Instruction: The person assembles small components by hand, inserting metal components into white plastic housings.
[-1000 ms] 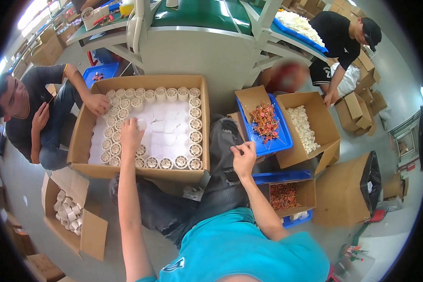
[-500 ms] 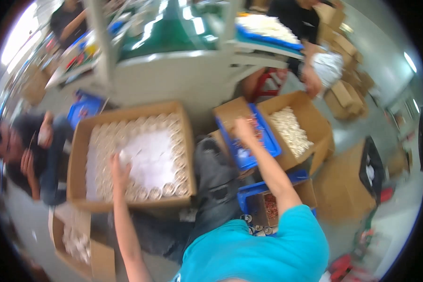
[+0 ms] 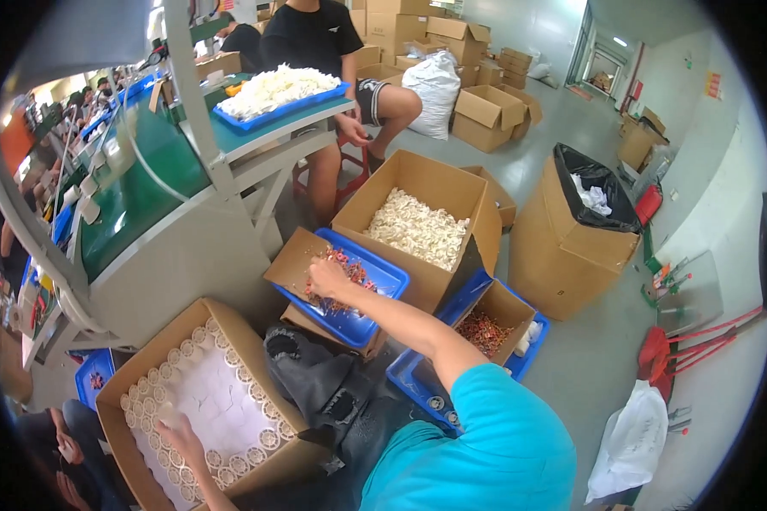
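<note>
- Across the lower left sits the large carton [image 3: 290, 464], with round white parts [image 3: 256, 456] ringing its inside in close rows and a pale, creased layer [image 3: 217, 396] showing in the middle.
- Beyond the right hand, up and to the right, stands the carton of cream pieces [image 3: 426, 183], its flaps open.
- From the turquoise sleeve [image 3: 516, 417] the right forearm [image 3: 400, 319] stretches forward and to the left, almost straight, over the near rim of the blue tray [image 3: 388, 277].
- This tray lies beside the carton of cream pieces and carries a loose heap of small red parts [image 3: 358, 271].
- At the lower edge the left forearm [image 3: 204, 485] enters short and slanted up to the left, reaching over the wall of the large carton.
- The left hand [image 3: 183, 440] hangs above the pale layer near the left rows, fingers and thumb closed around a white piece [image 3: 170, 416].
- The right hand [image 3: 328, 279] points down into the red heap, back upward; its fingertips are hidden, so whether they pinch anything cannot be told.
</note>
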`<act>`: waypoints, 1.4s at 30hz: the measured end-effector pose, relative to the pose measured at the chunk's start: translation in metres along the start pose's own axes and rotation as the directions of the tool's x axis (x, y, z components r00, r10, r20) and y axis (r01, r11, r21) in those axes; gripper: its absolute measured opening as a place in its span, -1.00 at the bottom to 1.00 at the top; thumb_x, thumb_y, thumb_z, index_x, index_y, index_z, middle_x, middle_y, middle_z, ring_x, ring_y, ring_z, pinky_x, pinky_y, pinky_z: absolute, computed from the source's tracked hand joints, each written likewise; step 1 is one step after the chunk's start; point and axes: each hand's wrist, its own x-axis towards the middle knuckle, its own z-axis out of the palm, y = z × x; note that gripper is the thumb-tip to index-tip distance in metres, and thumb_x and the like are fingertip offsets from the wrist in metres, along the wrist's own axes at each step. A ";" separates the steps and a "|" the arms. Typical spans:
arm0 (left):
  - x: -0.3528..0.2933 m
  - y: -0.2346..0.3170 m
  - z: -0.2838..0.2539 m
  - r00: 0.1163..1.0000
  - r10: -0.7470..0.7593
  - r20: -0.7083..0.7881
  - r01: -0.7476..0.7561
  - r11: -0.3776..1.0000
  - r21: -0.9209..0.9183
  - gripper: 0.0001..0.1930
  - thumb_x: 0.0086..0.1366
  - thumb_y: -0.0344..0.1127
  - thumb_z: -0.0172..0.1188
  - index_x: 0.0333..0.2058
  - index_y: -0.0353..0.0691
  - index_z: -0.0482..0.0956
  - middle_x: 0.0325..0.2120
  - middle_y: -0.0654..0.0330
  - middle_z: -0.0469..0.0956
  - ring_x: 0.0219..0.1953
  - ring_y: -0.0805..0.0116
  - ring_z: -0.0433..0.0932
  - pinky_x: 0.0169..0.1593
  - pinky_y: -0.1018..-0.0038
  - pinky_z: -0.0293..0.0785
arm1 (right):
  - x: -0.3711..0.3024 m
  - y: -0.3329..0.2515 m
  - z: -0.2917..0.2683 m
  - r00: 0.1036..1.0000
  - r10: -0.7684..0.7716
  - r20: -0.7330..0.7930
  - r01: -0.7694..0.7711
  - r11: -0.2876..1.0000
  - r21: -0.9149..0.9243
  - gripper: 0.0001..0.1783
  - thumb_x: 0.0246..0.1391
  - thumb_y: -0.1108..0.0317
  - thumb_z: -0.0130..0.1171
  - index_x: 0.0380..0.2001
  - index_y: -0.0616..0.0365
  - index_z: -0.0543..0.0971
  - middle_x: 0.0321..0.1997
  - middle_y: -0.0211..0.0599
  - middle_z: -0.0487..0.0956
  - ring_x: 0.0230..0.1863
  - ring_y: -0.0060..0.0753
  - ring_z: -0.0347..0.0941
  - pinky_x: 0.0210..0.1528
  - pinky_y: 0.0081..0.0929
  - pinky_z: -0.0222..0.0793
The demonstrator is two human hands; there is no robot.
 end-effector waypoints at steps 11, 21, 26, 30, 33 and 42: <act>-0.007 0.108 0.031 0.965 -0.236 0.118 0.261 0.781 -0.567 -0.66 0.17 -0.36 0.38 -0.13 -0.30 0.49 -0.32 0.31 0.50 -0.25 0.55 0.45 -0.13 0.55 0.40 | 0.022 0.017 -0.005 0.984 -0.054 0.172 0.019 0.980 0.197 -0.66 -0.14 0.50 0.11 -0.23 0.21 0.69 -0.23 0.13 0.63 -0.16 0.02 0.62 -0.02 -0.19 0.50; -0.012 0.098 0.027 0.968 -0.217 0.123 0.245 0.736 -0.631 -0.65 0.13 -0.45 0.39 -0.11 -0.30 0.50 -0.23 0.22 0.60 -0.19 0.52 0.53 -0.06 0.53 0.45 | 0.025 -0.008 0.022 0.895 -0.029 0.445 0.083 0.991 -0.104 -0.78 -0.16 0.44 0.19 -0.38 0.18 0.70 -0.27 0.23 0.62 -0.16 0.13 0.60 -0.09 -0.10 0.53; -0.014 0.092 0.024 0.963 -0.228 0.143 0.264 0.700 -0.664 -0.61 0.12 -0.46 0.39 -0.07 -0.30 0.49 -0.24 0.25 0.59 -0.20 0.51 0.53 -0.06 0.53 0.45 | 0.031 0.008 -0.020 0.945 0.100 0.312 -0.144 0.982 0.119 -0.68 -0.15 0.33 0.31 -0.23 0.11 0.73 -0.25 0.04 0.67 -0.17 -0.02 0.63 -0.03 -0.25 0.50; -0.013 0.105 0.030 0.973 -0.186 0.140 0.230 0.683 -0.693 -0.54 0.11 -0.47 0.39 0.00 -0.31 0.47 -0.25 0.27 0.57 -0.20 0.52 0.53 -0.07 0.54 0.45 | 0.021 0.038 -0.047 0.927 0.182 0.329 -0.255 0.947 0.196 -0.70 -0.09 0.35 0.30 -0.22 0.11 0.72 -0.25 -0.01 0.68 -0.17 -0.07 0.64 -0.05 -0.26 0.49; -0.012 0.105 0.031 0.968 -0.190 0.166 0.252 0.672 -0.697 -0.54 0.11 -0.47 0.40 0.00 -0.32 0.48 -0.28 0.28 0.57 -0.22 0.54 0.53 -0.09 0.55 0.45 | 0.011 0.048 -0.056 0.927 0.290 0.238 -0.375 0.714 0.591 -0.70 -0.04 0.50 0.24 -0.17 0.28 0.69 -0.33 -0.14 0.70 -0.35 -0.41 0.60 -0.25 -0.41 0.50; -0.021 0.101 0.027 0.965 -0.205 0.164 0.262 0.713 -0.651 -0.67 0.13 -0.43 0.39 -0.12 -0.29 0.54 -0.30 0.28 0.60 -0.26 0.54 0.54 -0.13 0.54 0.46 | -0.026 0.012 -0.091 0.986 0.098 0.134 -0.131 0.954 0.270 -0.72 -0.10 0.47 0.24 -0.23 0.20 0.71 -0.24 0.05 0.65 -0.17 -0.09 0.61 -0.06 -0.28 0.47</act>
